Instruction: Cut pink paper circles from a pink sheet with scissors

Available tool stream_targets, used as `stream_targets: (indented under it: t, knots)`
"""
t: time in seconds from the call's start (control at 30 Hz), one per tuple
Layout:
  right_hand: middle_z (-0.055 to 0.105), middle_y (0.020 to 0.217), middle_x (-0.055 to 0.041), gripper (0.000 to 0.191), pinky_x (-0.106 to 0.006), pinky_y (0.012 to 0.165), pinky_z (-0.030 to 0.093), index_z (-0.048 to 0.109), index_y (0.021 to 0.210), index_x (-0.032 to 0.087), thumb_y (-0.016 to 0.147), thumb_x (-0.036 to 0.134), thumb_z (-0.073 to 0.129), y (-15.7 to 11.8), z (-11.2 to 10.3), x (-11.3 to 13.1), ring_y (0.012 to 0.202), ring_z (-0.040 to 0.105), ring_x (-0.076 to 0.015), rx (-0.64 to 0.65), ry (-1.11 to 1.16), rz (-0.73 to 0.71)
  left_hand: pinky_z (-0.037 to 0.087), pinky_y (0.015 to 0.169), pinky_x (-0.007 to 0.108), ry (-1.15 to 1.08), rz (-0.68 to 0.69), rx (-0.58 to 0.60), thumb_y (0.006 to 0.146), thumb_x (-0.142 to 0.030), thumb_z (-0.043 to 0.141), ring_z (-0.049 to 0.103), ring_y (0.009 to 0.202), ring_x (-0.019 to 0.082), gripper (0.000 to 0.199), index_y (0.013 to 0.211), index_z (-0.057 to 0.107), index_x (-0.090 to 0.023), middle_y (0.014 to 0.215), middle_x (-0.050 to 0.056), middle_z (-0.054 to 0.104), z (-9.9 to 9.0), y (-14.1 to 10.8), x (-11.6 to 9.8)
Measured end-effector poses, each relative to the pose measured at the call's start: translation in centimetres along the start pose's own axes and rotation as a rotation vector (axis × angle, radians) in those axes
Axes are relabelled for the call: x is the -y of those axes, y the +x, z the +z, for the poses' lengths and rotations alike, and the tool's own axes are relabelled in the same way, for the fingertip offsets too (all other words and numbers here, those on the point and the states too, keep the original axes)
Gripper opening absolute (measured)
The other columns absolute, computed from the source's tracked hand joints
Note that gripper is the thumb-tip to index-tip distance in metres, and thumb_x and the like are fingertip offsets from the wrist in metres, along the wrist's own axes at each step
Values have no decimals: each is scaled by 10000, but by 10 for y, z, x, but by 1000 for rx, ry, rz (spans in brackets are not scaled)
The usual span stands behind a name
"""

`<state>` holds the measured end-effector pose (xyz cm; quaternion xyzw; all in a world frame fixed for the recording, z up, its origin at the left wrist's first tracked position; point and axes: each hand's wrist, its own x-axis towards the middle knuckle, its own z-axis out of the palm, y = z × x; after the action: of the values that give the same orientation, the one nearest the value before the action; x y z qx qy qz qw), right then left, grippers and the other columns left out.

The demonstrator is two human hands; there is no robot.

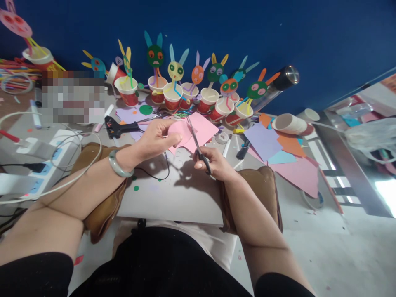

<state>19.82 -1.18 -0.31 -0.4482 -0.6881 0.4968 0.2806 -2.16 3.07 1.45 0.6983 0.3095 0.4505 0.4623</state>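
Observation:
Pink paper (204, 127) is pinched between the thumb and fingers of my left hand (161, 138), above the middle of the table. My right hand (213, 161) grips the black handles of a pair of scissors (196, 142). The scissor blades point up and away from me and lie across the paper, which has a curved edge near my left thumb. A black glue gun (120, 127) lies left of my left hand. Small green paper dots (136, 188) are on the table below my left wrist.
Paper cups (172, 97) with paper rabbit figures line the back by the blue wall. A flask (286, 78) leans behind them. Coloured paper sheets (262, 140) lie right. A power strip (46, 165) with cables is left. Brown cushions (258, 194) lie under both forearms.

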Motion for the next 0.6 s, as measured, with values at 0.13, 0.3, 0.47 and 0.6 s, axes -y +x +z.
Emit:
stream_targets:
  t: [0.13, 0.3, 0.47, 0.6]
  knots:
    - [475, 595, 27, 642, -258, 560, 303, 516, 609, 175, 621, 778, 735, 0, 0, 1, 589, 395, -107, 7, 10, 4, 355, 488, 222, 23, 23, -11, 717, -203, 608, 438, 537, 91, 205, 550, 493, -174, 564, -9, 520, 0, 0, 1]
    - [472, 587, 32, 649, -254, 561, 304, 517, 612, 171, 607, 778, 747, 0, 0, -2, 582, 391, -102, 6, 36, 3, 372, 517, 227, 44, 62, -44, 706, -192, 603, 455, 559, 94, 132, 590, 545, -168, 595, -9, 547, -1, 2, 0]
    - [446, 581, 41, 648, -253, 557, 290, 495, 602, 174, 612, 769, 752, 0, 0, -4, 577, 380, -97, 7, 37, 1, 388, 525, 227, 27, 72, -45, 715, -168, 577, 497, 558, 96, 106, 611, 559, -169, 596, -9, 577, -1, 2, 1]
    - [447, 581, 40, 650, -254, 553, 290, 489, 602, 176, 610, 771, 752, 0, 0, -5, 577, 379, -98, 2, 41, 7, 386, 511, 226, 14, 71, -48, 722, -168, 577, 505, 547, 97, 109, 614, 560, -171, 585, -7, 583, -1, 2, 2]
